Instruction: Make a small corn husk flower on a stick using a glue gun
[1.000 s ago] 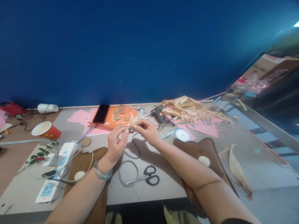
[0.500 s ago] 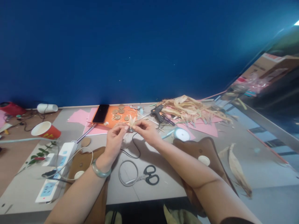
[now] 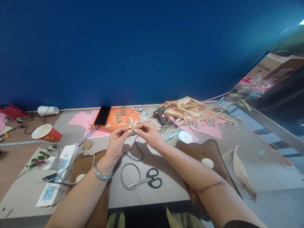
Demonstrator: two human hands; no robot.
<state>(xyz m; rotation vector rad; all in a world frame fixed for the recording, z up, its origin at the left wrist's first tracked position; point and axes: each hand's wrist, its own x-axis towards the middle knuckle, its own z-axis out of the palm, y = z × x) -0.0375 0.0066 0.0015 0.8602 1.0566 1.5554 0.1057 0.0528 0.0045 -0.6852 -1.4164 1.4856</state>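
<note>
Between my two hands is a small pale flower-like piece of dried corn husk (image 3: pixel 133 123), its pointed tips sticking up. My left hand (image 3: pixel 118 138) pinches its base from the left with thumb and forefinger. From the right, my right hand (image 3: pixel 148 134) pinches the same base, and the fingertips of both hands nearly meet. The lower end of the piece is hidden by my fingers. Just beyond my hands lies an orange sheet (image 3: pixel 114 122) with several round wooden discs (image 3: pixel 123 108). Below them on the table are scissors (image 3: pixel 152 180) with dark handles.
A black glue gun (image 3: pixel 160 114) and a heap of dried husks (image 3: pixel 190 109) lie at the back right, near a ribbon spool (image 3: pixel 184 136). A phone (image 3: pixel 102 116), power strip (image 3: pixel 55 177) and paper cup (image 3: pixel 47 132) stand left. A loose husk (image 3: pixel 241 171) lies right.
The husk piece has tilted slightly and shifted a little to the left as my fingertips adjust on it. Everything else stays in place.
</note>
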